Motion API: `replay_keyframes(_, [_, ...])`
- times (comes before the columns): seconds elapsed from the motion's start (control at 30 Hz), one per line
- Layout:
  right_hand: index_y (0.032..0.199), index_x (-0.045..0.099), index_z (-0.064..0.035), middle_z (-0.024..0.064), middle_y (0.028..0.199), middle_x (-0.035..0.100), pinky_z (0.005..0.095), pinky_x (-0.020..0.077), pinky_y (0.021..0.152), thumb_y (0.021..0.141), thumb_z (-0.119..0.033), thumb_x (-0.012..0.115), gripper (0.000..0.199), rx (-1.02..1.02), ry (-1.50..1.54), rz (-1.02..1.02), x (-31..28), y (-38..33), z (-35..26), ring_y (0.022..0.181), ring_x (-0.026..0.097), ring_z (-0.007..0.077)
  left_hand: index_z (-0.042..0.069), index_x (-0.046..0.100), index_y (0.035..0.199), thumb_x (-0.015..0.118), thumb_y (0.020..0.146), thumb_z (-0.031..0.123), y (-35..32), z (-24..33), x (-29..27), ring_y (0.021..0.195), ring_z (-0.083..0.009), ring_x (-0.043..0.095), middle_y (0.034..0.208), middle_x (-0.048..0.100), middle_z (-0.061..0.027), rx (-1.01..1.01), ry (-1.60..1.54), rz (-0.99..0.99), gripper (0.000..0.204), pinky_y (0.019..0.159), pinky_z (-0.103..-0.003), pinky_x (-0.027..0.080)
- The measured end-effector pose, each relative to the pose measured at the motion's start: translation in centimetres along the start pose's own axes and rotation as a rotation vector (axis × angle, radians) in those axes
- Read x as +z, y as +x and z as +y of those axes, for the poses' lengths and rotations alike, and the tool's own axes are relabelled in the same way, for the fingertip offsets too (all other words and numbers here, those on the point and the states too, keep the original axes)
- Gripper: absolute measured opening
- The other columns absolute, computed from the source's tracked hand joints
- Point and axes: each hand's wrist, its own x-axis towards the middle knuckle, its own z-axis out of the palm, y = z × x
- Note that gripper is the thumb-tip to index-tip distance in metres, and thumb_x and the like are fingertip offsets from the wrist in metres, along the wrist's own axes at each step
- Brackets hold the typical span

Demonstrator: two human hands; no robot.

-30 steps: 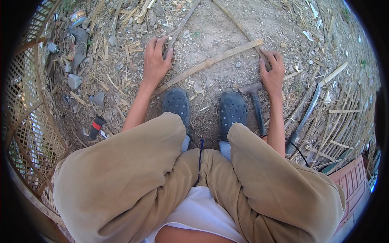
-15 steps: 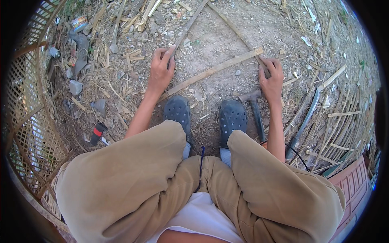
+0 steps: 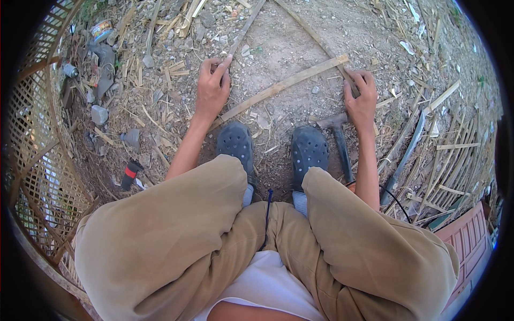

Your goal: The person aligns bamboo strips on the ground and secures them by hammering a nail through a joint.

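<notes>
A: In the head view, what is each hand doing?

B: The left hand point(image 3: 212, 91) rests palm down on the dirt, fingers curled over the lower end of a thin grey bamboo stick point(image 3: 243, 33) that runs away from it up the ground. The right hand point(image 3: 361, 101) lies over the near end of a second thin grey stick point(image 3: 313, 35), just where that stick meets the right end of a long pale split bamboo strip point(image 3: 284, 85). How tightly either hand is clamped I cannot tell.

A: And the strip itself?

B: It lies flat on the bare ground between the two hands, slanting from just below the left hand up to the fingertips of the right one. The three pieces together make a rough triangle.

A: What else sits close to the hands?

B: A hammer with a dark head and black handle point(image 3: 339, 140) lies just below the right hand, beside the forearm. A long grey blade point(image 3: 404, 155) lies farther out to the right of it. Two dark perforated clogs point(image 3: 309, 150) stand below the strip, between the forearms. Out to the left of the left hand lies a small black-and-red tool point(image 3: 130, 174) among pale bamboo scraps.
</notes>
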Motion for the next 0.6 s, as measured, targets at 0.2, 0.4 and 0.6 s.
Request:
replay_keyframes(0.2, [0.124, 0.076, -0.0095, 0.0139, 0.114, 0.065, 0.0428, 0.0532, 0.094, 0.090, -0.003, 0.073, 0.034, -0.016, 0.008, -0.004, 0.2, 0.2, 0.1, 0.107, 0.065, 0.0333, 0.011, 0.074, 0.134, 0.069, 0.089, 0.000, 0.4, 0.7, -0.6, 0.100, -0.0330, 0.063, 0.113, 0.061, -0.0132, 0.029, 0.211, 0.007, 0.046, 0.088, -0.045, 0.052])
replay_keyframes(0.4, [0.124, 0.076, -0.0087, 0.0146, 0.115, 0.066, 0.0430, 0.0531, 0.096, 0.090, -0.002, 0.072, 0.035, -0.038, 0.021, -0.009, 0.5, 0.4, -0.4, 0.108, 0.065, 0.0341, 0.010, 0.071, 0.138, 0.069, 0.090, 0.003, 0.1, 2.1, -2.4, 0.109, -0.0334, 0.060, 0.113, 0.059, -0.0131, -0.039, 0.249, -0.078, 0.049, 0.097, -0.048, 0.048])
replay_keyframes(0.6, [0.126, 0.076, -0.0090, 0.0147, 0.116, 0.066, 0.0432, 0.0528, 0.097, 0.090, -0.002, 0.072, 0.037, 0.007, 0.035, -0.022, 0.1, 0.0, 0.2, 0.109, 0.065, 0.0345, 0.010, 0.070, 0.137, 0.074, 0.089, 0.007, -0.9, 4.1, -2.2, 0.112, -0.0336, 0.058, 0.121, 0.061, -0.0140, -0.017, 0.148, -0.041, 0.048, 0.099, -0.048, 0.047])
